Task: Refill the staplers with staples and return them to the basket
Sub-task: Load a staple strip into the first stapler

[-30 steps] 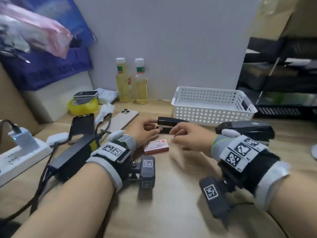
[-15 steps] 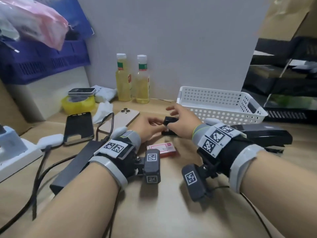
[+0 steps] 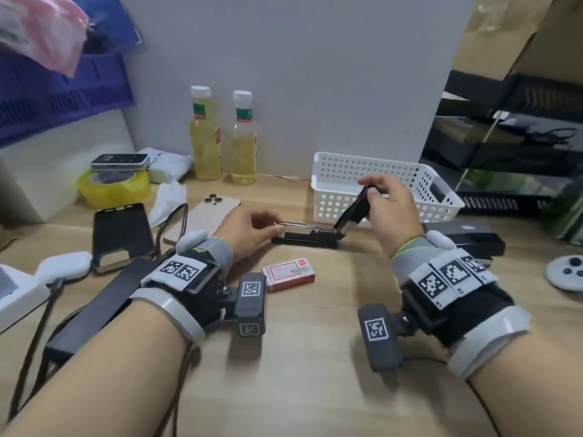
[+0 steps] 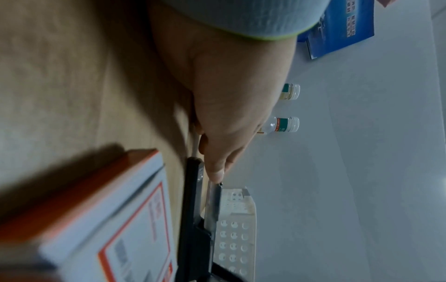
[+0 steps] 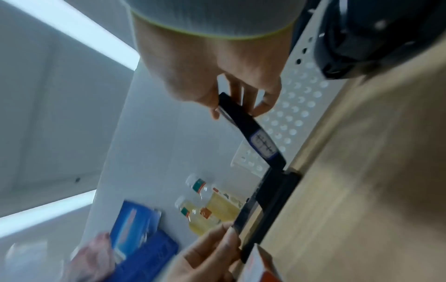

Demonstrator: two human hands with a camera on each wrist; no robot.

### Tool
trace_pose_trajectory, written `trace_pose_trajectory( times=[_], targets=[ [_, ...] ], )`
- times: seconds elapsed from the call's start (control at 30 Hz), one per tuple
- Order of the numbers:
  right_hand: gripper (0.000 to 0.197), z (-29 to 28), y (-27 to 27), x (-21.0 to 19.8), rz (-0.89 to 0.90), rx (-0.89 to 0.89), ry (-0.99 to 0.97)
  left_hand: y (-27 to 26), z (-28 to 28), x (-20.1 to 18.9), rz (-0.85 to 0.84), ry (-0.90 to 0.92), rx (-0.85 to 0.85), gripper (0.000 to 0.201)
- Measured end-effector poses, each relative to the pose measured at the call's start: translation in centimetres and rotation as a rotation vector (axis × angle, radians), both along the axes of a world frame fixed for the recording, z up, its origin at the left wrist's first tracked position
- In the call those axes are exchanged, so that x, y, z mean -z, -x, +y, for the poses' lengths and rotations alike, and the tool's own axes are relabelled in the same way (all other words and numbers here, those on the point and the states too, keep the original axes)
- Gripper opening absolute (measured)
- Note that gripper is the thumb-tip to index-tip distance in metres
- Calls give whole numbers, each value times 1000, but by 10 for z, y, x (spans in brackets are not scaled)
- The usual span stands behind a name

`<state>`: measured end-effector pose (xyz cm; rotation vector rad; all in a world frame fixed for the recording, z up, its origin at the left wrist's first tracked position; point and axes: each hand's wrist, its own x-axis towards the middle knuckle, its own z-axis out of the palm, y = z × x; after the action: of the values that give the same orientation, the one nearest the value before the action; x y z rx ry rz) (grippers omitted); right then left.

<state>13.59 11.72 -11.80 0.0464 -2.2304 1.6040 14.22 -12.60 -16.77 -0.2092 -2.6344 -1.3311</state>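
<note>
Head view: right hand (image 3: pixel 389 207) grips the stapler (image 3: pixel 310 236) lid raised, left hand (image 3: pixel 249 229) pinches its front end

A light wooden desk (image 3: pixel 309 389) is backed by a plain grey wall (image 3: pixel 315 74). Left of the desk, a blue crate (image 3: pixel 63 93) is set on a white block against that wall. Right of the desk, dark stacked trays (image 3: pixel 517 143) are seen. Above the desk, bright ceiling light strips (image 5: pixel 79 36) are caught.
</note>
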Motion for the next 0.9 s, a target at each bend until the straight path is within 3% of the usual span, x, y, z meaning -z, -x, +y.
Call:
trace_pose_trajectory(
  times=[0.07,0.13,0.33,0.6,0.7,0.8,0.87,0.9],
  targets=[
    [26,7,2,13,-138,47,191,-3,-2,-2,12,-6,-25,10],
    [27,9,4,22,-231,73,235,-4,-5,-2,-5,-22,-51,14],
    [34,15,4,29,-366,66,6,-3,-8,1,-41,-89,-91,9],
    [28,36,-3,27,-424,119,-221,2,-4,-3,-57,-66,-3,15],
    [15,25,5,19,-295,151,-328,14,-2,-4,-95,-70,41,18],
    [7,-4,-3,4,-123,-91,-276,20,-4,-7,-141,-109,98,20],
    [12,-25,-10,-2,-260,-449,-306,24,-8,-5,-150,-136,128,21],
    [22,-31,-13,1,-367,-607,-414,26,-10,-4,-149,-147,147,22]
  ],
)
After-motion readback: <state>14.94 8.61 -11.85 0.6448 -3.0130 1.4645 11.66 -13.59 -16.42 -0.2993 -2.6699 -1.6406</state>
